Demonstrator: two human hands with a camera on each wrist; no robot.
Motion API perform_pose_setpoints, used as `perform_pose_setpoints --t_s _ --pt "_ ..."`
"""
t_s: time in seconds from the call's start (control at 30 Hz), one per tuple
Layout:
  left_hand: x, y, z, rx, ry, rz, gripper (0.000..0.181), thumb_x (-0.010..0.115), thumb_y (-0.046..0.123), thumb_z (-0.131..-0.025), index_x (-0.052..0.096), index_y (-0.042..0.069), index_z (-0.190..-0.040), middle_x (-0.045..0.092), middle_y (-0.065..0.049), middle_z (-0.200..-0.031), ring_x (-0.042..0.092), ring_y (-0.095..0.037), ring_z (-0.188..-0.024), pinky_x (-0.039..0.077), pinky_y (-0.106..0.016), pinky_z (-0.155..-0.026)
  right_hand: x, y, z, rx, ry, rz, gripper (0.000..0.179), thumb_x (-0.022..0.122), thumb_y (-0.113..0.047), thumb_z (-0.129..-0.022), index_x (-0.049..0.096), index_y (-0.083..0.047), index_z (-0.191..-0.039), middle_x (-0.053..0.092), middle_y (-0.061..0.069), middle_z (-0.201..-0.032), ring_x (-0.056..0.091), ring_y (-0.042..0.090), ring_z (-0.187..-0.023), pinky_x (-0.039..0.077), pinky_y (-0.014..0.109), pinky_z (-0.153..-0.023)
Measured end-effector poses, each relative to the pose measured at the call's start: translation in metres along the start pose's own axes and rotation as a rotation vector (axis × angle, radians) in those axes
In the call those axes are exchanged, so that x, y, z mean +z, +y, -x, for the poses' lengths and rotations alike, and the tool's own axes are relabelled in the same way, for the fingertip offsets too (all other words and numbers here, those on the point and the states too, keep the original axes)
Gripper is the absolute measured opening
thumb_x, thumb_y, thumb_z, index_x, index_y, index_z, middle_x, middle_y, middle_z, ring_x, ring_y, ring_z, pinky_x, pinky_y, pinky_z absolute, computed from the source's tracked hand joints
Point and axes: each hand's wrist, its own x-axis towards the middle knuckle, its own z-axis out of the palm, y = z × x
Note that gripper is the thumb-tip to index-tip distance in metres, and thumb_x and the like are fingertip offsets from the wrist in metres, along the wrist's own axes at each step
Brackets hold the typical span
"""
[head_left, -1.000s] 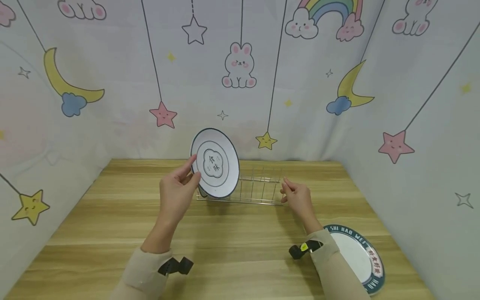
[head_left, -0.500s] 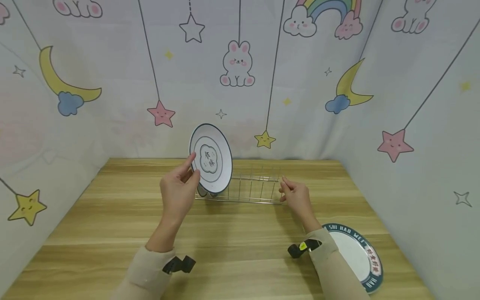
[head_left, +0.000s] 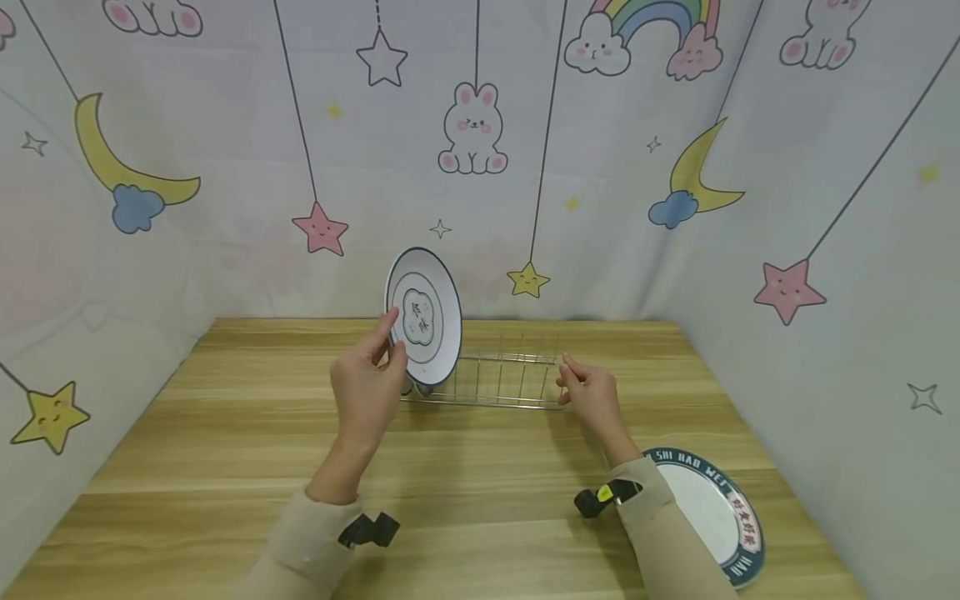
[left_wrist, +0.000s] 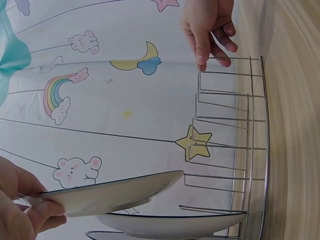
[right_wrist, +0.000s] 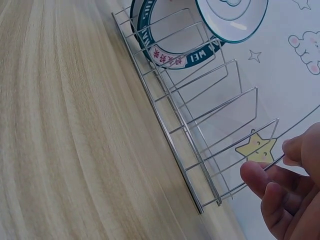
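Note:
My left hand pinches a white plate by its left rim, thumb in front. Thin dark edging and a flower-shaped emblem mark this plate, which is tilted up over the left end of a wire dish rack. In the left wrist view, the held plate hangs above another white plate that stands in the rack's slots. A green-rimmed plate with lettering also stands at that end in the right wrist view. With thumb and fingers, my right hand pinches the wire at the rack's right end.
A larger plate with a dark green lettered rim lies flat on the wooden table, partly behind my right sleeve. Cloth printed with rabbits, moons and stars surrounds the table at the back and sides.
The held plate has turned more edge-on over the rack. My left hand has shifted slightly to the right over the last half second. My right hand keeps its grip on the rack's end.

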Motion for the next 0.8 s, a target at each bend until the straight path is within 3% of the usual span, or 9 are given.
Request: perform_pose_setpoints --t_s 0.17,0.27,0.37,0.57,0.7,0.8 --pt "0.000 0.017 0.000 0.010 0.007 -0.045 0.036 0.058 -0.011 -0.079 0.060 -0.001 -0.114 0.058 -0.013 -0.114 0.057 -0.020 -0.102 0.054 -0.027 -0.066 0.000 0.000 -0.001 0.001 0.001 -0.004 0.035 0.054 -0.027 -0.092 0.057 -0.013 -0.124 0.067 0.012 -0.087 0.063 0.021 -0.056 0.036 0.021 -0.034" --pt "0.000 0.015 0.000 0.028 0.018 -0.055 0.038 0.058 -0.010 -0.080 0.060 0.002 -0.116 0.058 -0.009 -0.115 0.055 -0.016 -0.104 0.053 -0.024 -0.066 0.000 0.001 -0.001 0.006 0.002 -0.001 0.034 0.054 -0.027 -0.092 0.057 -0.013 -0.123 0.067 0.011 -0.086 0.063 0.020 -0.056 0.036 0.021 -0.034" --pt "0.002 0.001 -0.001 0.039 0.034 -0.060 0.041 0.059 -0.007 -0.080 0.060 0.009 -0.117 0.057 -0.002 -0.116 0.054 -0.011 -0.105 0.052 -0.020 -0.067 -0.001 0.001 -0.001 0.016 -0.002 0.003 0.034 0.054 -0.028 -0.092 0.056 -0.014 -0.124 0.067 0.013 -0.087 0.063 0.020 -0.057 0.039 0.022 -0.036" --pt "0.005 0.002 -0.001 0.049 0.050 -0.111 0.040 0.058 -0.006 -0.079 0.061 0.010 -0.116 0.059 -0.004 -0.114 0.058 -0.011 -0.100 0.052 -0.017 -0.064 -0.001 0.000 0.000 0.021 -0.005 -0.006 0.035 0.054 -0.028 -0.092 0.056 -0.015 -0.124 0.066 0.013 -0.088 0.063 0.020 -0.056 0.043 0.024 -0.038" --pt "0.007 0.000 0.001 0.049 0.027 -0.138 0.038 0.060 -0.005 -0.079 0.063 0.009 -0.115 0.060 -0.005 -0.112 0.063 -0.015 -0.091 0.052 -0.014 -0.057 0.000 0.000 -0.001 0.002 -0.003 -0.013 0.034 0.054 -0.026 -0.092 0.057 -0.013 -0.124 0.067 0.013 -0.087 0.063 0.020 -0.055 0.042 0.023 -0.037" --pt "0.009 -0.002 0.003 0.036 -0.010 -0.137 0.037 0.061 -0.005 -0.079 0.063 0.008 -0.114 0.059 -0.007 -0.112 0.063 -0.018 -0.091 0.052 -0.015 -0.060 0.000 0.000 -0.001 -0.013 -0.003 -0.014 0.033 0.054 -0.025 -0.093 0.057 -0.012 -0.123 0.067 0.014 -0.086 0.063 0.021 -0.054 0.040 0.022 -0.035"
